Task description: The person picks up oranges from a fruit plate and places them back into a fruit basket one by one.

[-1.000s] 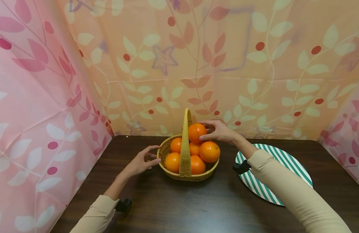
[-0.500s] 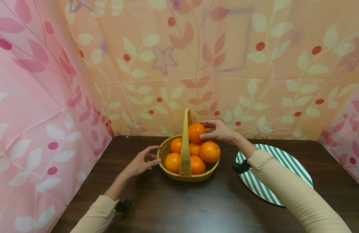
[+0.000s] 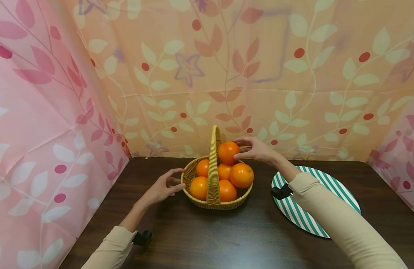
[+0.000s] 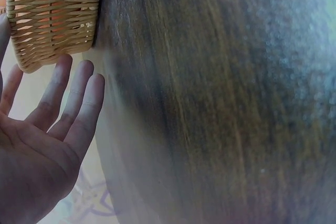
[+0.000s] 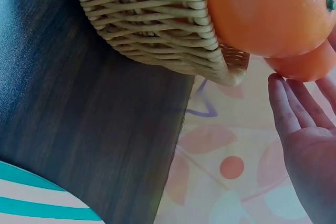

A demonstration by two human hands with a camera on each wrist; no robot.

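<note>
In the head view a yellow wicker basket (image 3: 213, 186) with a tall handle stands at mid-table, heaped with several oranges (image 3: 242, 175). One orange (image 3: 228, 152) tops the pile, right of the handle. My right hand (image 3: 255, 149) is at its right side, thumb tip by the front edge and fingers behind. In the right wrist view the fingers (image 5: 286, 103) are fairly straight, tips right at the lower orange (image 5: 302, 66). My left hand (image 3: 163, 186) is at the basket's left rim with fingers relaxed; the left wrist view shows its fingertips (image 4: 63, 66) close under the basket wall (image 4: 55, 19).
A white plate with green stripes (image 3: 322, 183) lies on the dark wooden table (image 3: 220, 239), partly beneath the right forearm. Floral cloth (image 3: 200, 74) hangs behind the table and along both sides. Each wrist carries a small black camera (image 3: 142, 238).
My right hand has shifted slightly right and up, its thumb sliding toward the top orange's edge. That orange has moved slightly right. The left hand and basket have stayed put.
</note>
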